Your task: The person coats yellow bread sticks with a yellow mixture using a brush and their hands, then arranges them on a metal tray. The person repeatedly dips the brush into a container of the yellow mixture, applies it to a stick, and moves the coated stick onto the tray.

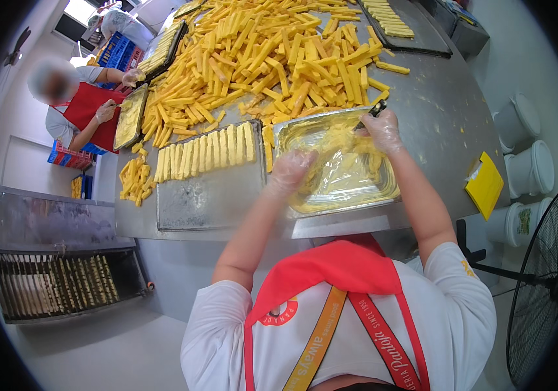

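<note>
My right hand (381, 131), in a clear plastic glove, grips the black handle (379, 107) of a utensil. Its working end reaches into a metal pan (318, 211) smeared with pale yellow cream (342, 134). At the pan's left side is my left hand (290, 171), also gloved and blurred by motion; whether its fingers hold anything cannot be made out. Left of that hand lies a dark baking tray (210, 203). Cream-coated sticks (205, 152) stand side by side in a row along its far half. Beyond pan and tray rises a large heap of yellow bread-like sticks (259, 54).
Across the table's left corner a co-worker (88, 107) in a red apron works over another pan (131, 117). More trays (389, 22) lie at the back. A yellow pad (485, 185) lies at the right edge, near white buckets (531, 168) and a fan (543, 283). A tray rack (63, 283) stands left.
</note>
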The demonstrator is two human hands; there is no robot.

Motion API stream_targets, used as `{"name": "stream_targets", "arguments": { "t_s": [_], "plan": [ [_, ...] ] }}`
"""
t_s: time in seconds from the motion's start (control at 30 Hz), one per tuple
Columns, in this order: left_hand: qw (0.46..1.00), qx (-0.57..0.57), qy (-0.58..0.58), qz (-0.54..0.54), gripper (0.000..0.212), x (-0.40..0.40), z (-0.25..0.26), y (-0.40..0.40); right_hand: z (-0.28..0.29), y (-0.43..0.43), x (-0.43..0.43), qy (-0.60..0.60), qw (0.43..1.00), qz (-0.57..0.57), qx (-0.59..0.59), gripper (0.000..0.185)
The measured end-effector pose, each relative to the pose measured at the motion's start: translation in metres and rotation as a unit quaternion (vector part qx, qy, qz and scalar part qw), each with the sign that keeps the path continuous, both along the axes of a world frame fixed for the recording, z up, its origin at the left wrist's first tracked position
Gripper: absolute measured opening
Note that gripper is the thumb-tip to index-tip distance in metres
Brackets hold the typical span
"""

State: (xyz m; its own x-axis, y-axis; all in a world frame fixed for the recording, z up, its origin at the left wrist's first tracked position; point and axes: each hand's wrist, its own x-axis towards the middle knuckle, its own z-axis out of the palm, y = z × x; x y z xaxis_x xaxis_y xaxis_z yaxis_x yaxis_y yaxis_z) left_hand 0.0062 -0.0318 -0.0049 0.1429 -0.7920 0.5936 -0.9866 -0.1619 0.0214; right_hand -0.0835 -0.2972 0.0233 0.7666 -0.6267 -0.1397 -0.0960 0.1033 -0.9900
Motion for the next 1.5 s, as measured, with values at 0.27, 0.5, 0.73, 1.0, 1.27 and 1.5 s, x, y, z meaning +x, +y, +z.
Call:
{"name": "stream_targets", "arguments": {
  "t_s": [0.27,0.5,0.73,1.0,1.27,1.5],
  "plan": [
    [0.992,0.059,0.063,0.097,0.029,-0.019,-0.003,0.01,0.019,0.017,-0.001,-0.032,0.994,0.1,0.008,0.021],
    [0.845,-0.134,0.359,0.374,0.014,-0.022,0.035,0.037,-0.005,0.005,-0.014,-0.004,0.999,-0.012,-0.053,0.018],
    [0.824,-0.161,0.298,0.454,0.019,0.037,-0.035,0.059,-0.015,0.022,-0.015,-0.03,0.999,-0.008,-0.03,0.019],
    [0.831,-0.083,0.246,0.492,0.024,0.046,-0.042,0.071,-0.024,0.041,-0.024,-0.025,0.984,0.013,-0.174,0.02],
    [0.847,-0.011,0.426,0.318,0.031,-0.019,0.032,0.042,0.008,0.109,0.003,-0.097,0.911,0.062,-0.397,0.017],
    [0.675,-0.17,0.676,0.243,0.022,0.0,0.003,0.043,-0.008,0.144,0.038,-0.044,0.83,0.11,-0.545,0.011]
  ]
}}
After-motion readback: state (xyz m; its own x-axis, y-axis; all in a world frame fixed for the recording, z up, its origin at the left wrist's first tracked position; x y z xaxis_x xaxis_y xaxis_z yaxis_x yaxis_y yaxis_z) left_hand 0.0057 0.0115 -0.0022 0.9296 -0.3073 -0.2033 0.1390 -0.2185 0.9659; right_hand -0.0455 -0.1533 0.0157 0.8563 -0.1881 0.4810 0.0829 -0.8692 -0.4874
